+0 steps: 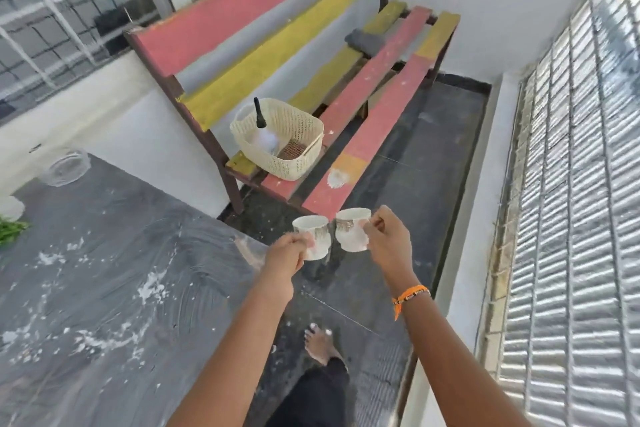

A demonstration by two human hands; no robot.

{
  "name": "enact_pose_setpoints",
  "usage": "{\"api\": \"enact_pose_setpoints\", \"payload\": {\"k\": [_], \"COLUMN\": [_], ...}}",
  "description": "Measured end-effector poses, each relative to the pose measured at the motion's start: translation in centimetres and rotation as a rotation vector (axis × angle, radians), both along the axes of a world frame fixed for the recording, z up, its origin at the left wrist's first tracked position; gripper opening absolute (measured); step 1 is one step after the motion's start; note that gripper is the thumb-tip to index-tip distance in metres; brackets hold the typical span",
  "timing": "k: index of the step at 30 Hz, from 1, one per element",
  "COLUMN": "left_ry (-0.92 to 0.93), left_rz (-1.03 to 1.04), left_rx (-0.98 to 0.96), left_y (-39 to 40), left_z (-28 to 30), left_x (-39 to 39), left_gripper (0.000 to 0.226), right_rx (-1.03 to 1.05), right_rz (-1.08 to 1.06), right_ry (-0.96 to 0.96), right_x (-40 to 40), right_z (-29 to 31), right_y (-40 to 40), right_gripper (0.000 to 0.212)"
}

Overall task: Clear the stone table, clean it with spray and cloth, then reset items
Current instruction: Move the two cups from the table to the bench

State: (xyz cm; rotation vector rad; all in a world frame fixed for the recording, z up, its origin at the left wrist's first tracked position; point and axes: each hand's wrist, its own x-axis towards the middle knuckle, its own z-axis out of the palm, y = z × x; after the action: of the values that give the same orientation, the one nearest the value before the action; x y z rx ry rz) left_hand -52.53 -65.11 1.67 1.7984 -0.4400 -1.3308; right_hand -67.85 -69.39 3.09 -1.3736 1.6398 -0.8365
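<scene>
Two small white ceramic cups with a dark printed band are held in the air just past the near corner of the dark grey stone table [104, 270], over the dark floor. The left cup [313, 237] is gripped by the left hand [289, 253], whose fingers are curled round its side; the right cup [349, 232] is pinched at its handle side by the right hand [386, 239], whose fingers are closed on it. The two cups are just beside each other, almost touching. An orange thread band [410, 295] is worn on the right wrist.

The stone table is smeared with white streaks and flecks. At its far edge a clear glass dish [65, 168] is seen, and at its left edge some green leaves [10, 230] beside a white object that is cut off by the frame.

Beyond the table a slatted wooden bench painted red and yellow [363, 97] is set against the wall. On the bench end nearest the table a cream woven plastic basket [280, 139] is placed, with a spray bottle with a black nozzle [259, 118] inside it. A folded grey cloth [365, 40] is laid on the bench end farthest from the table
</scene>
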Motion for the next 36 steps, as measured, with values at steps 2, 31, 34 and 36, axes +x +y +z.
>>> {"api": "enact_pose_setpoints", "payload": {"k": [2,31,34,36], "left_ry": [0.016,-0.149,-0.141,-0.161], "left_rz": [0.005,0.618,0.666,0.687], "left_rx": [0.041,0.355,0.336,0.356], "left_y": [-3.0,-27.1,-27.5,-27.5], "left_z": [-0.9,-18.5,-20.3,-21.5], "left_x": [0.1,-2.0,-2.8,-3.1], "left_gripper": [0.020,0.017,0.008,0.013], "right_rx": [0.002,0.445,0.436,0.420], "right_rz": [0.014,0.623,0.663,0.698], "right_ry": [0.042,0.332,0.310,0.304], "right_x": [0.2,3.7,3.6,3.6], "right_z": [-0.8,-19.5,-21.7,-23.0], "right_y": [-2.9,-33.8,-34.2,-34.4], "right_gripper": [0.028,0.033,0.038,0.039]}}
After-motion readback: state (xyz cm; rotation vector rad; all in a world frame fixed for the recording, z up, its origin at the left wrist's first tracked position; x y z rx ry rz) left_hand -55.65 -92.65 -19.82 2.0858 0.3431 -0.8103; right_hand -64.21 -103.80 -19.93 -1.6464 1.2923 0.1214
